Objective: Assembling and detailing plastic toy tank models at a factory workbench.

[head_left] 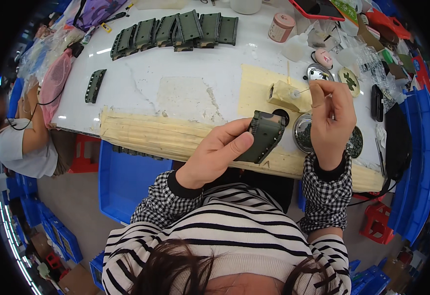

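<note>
My left hand grips a dark green plastic housing with camouflage patches and toothed edges, held tilted above the table's front edge. My right hand is raised to the right of it, thumb and forefinger pinching a thin needle-like rod. The rod's far end is at a block wrapped in yellowish tape; whether it touches the block I cannot tell. Below the right hand, round metal dishes hold small dark green pieces, partly hidden by the hand.
Similar green housings lie in a row at the back, and one narrow piece lies at the left. A pink tin and a red-cased phone stand behind. A blue crate is below the table; another person sits at left.
</note>
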`<state>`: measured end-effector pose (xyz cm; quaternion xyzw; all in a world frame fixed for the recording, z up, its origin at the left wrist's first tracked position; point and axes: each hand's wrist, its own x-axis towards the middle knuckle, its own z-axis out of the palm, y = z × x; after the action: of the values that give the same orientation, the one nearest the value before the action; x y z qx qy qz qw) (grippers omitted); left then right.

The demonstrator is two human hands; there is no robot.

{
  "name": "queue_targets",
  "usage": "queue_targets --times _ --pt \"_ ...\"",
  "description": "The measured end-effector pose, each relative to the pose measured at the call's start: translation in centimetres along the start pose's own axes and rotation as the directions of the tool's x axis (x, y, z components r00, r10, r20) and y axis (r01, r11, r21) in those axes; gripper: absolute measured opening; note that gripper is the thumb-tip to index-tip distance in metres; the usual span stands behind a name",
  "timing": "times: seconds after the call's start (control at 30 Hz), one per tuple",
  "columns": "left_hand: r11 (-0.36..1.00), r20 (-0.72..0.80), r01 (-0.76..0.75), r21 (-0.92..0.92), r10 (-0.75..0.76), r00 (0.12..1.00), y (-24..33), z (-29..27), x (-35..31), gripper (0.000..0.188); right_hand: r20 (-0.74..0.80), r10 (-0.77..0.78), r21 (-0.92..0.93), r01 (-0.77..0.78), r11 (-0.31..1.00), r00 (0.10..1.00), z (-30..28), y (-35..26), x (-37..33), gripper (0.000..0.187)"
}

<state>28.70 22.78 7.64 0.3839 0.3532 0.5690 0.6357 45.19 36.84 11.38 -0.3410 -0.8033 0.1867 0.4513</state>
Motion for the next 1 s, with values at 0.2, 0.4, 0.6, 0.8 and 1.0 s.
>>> queue_targets --times 0.2,0.4,0.6,0.8,1.0 --pt "0.998 0.005 -0.022 -0.051 0.022 1.000 -0.3 -0.2 0.1 0.054 0.142 -0.031 -0.083 0.043 0.996 0.989 0.6 1.4 -0.6 0.017" --pt "0.996 -0.031 -0.048 -0.081 0.046 0.998 -0.2 -0.1 -0.1 0.052 0.105 0.000 -0.145 0.015 0.989 0.994 -0.2 -0.3 -0.4 0.032" --pt "0.999 -0.413 0.002 0.047 0.018 0.910 3.9 -2.3 -1.6 0.055 0.007 -0.042 -0.052 0.042 0.998 0.999 -2.3 -1.2 -1.7 0.019" --pt "0.272 -0.365 0.243 0.931 0.710 0.603 4.7 -10.2 -2.6 0.053 0.120 0.013 0.016 -0.015 1.000 0.993 -3.1 -1.8 -3.1 0.010" --pt "0.018 -0.318 0.431 0.902 0.703 0.636 5.3 -13.2 -3.4 0.052 0.143 0.031 0.006 -0.032 0.999 0.989 -3.6 -1.6 -3.3 0.008"
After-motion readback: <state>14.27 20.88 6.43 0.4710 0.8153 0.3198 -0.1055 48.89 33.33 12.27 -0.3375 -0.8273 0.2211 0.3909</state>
